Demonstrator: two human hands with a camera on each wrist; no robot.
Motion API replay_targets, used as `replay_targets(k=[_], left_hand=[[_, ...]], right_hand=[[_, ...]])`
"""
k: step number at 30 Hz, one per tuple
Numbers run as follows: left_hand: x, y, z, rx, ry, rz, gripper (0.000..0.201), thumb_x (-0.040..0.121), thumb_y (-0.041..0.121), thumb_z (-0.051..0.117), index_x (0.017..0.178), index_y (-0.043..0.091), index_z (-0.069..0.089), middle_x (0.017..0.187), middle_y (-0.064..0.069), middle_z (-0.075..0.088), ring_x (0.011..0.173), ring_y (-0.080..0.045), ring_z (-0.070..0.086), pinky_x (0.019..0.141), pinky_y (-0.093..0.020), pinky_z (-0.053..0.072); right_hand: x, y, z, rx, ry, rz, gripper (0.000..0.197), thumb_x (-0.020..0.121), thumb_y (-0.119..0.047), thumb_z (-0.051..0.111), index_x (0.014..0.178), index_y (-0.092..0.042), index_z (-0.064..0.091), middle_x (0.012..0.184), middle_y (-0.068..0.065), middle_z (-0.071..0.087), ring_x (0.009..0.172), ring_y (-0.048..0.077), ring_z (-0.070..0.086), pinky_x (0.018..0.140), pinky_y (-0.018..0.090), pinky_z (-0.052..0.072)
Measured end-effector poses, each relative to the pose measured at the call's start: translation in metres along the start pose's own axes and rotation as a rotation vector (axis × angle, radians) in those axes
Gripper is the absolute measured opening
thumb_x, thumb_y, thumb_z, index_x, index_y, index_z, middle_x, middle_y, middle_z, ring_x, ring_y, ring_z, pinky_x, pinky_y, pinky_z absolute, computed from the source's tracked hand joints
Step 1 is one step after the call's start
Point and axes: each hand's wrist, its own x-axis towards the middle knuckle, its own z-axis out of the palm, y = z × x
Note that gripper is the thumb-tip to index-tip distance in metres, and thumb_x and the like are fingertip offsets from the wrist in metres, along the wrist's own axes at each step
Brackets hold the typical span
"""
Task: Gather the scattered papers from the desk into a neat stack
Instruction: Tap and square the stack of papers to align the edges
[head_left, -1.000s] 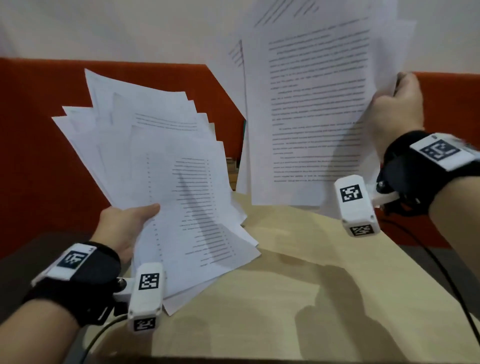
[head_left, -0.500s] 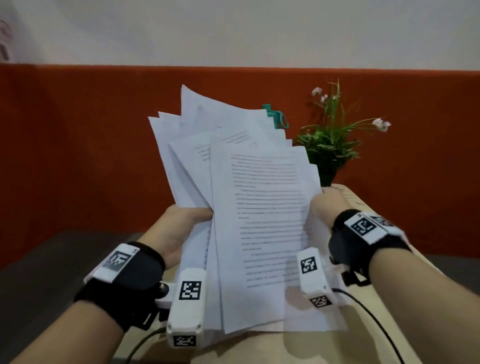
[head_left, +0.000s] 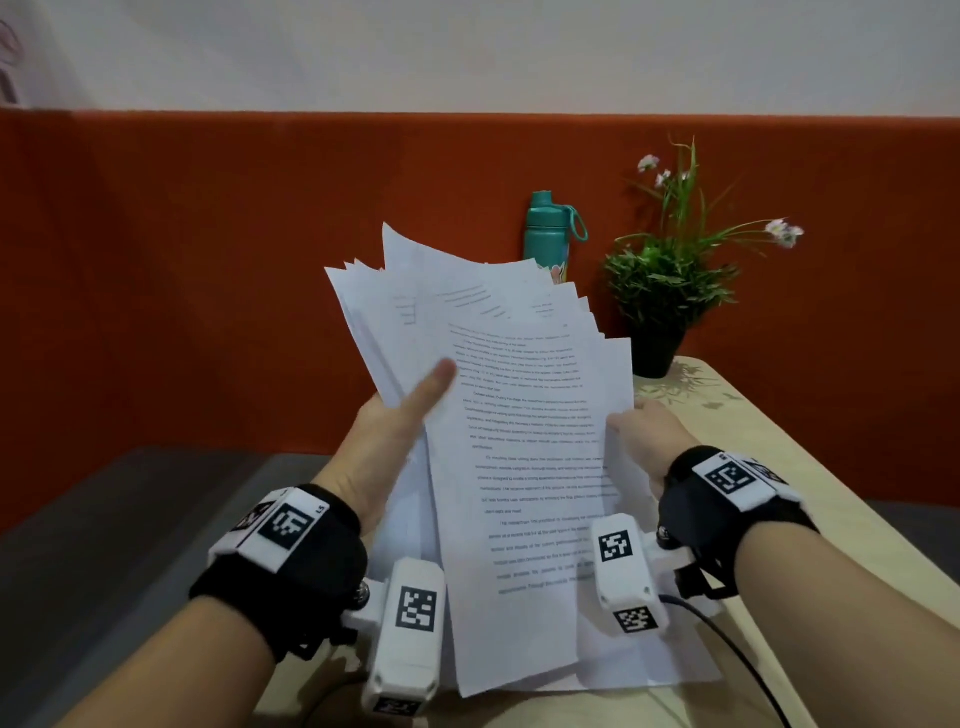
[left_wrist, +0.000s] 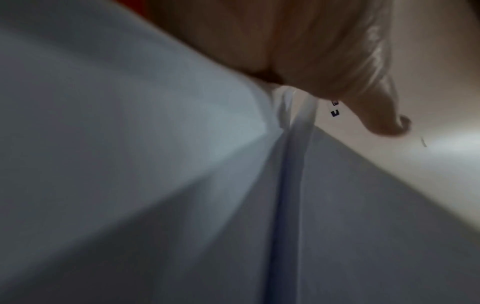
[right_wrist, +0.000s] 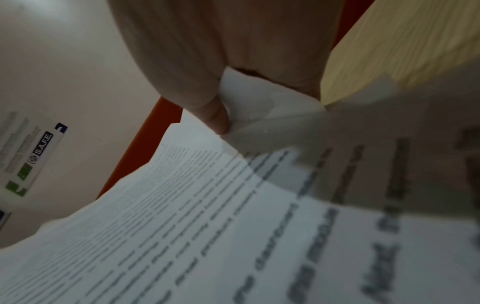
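The papers (head_left: 524, 441) stand upright, long axis vertical, fanned and leaning left. The left hand (head_left: 395, 431) and right hand (head_left: 644, 436) grasp the 2 side edges above the desk (head_left: 810, 467).

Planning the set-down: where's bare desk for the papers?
Bare desk runs right of the right hand, in front of the plant. The back edge is crowded by plant and bottle. Under the papers is hidden.

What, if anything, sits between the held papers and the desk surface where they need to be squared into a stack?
Nothing visible. The papers are held by the left hand and right hand above bare desk. The plant and bottle stand behind, at the desk's far end.
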Motion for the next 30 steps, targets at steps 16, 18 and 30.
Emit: replay_targets(k=[16, 18, 30], left_hand=[[0.034, 0.064, -0.003, 0.065, -0.014, 0.305, 0.043, 0.082, 0.000, 0.073, 0.124, 0.006, 0.066, 0.113, -0.001, 0.075, 0.102, -0.012, 0.073, 0.084, -0.021, 0.058], [0.037, 0.069, 0.001, 0.062, 0.092, 0.362, 0.041, 0.080, 0.007, 0.077, 0.120, 0.007, 0.068, 0.111, 0.000, 0.075, 0.100, -0.011, 0.074, 0.082, -0.020, 0.058], [0.033, 0.087, 0.005, -0.090, 0.175, 0.518, 0.059, 0.076, 0.019, 0.080, 0.130, 0.007, 0.058, 0.117, -0.006, 0.074, 0.103, -0.020, 0.073, 0.088, -0.037, 0.059]], right_hand=[[-0.012, -0.073, -0.033, 0.458, -0.055, -0.408, 0.038, 0.080, -0.014, 0.074, 0.116, -0.010, 0.064, 0.107, 0.003, 0.072, 0.098, 0.019, 0.070, 0.081, 0.029, 0.057], [-0.015, -0.078, -0.030, 0.448, 0.072, -0.511, 0.044, 0.075, -0.014, 0.078, 0.116, -0.011, 0.063, 0.101, -0.001, 0.073, 0.086, 0.010, 0.070, 0.070, 0.021, 0.056], [-0.036, -0.087, -0.015, 0.613, 0.218, -0.683, 0.044, 0.079, -0.037, 0.072, 0.114, -0.017, 0.055, 0.097, -0.014, 0.066, 0.073, -0.013, 0.063, 0.054, -0.001, 0.047]])
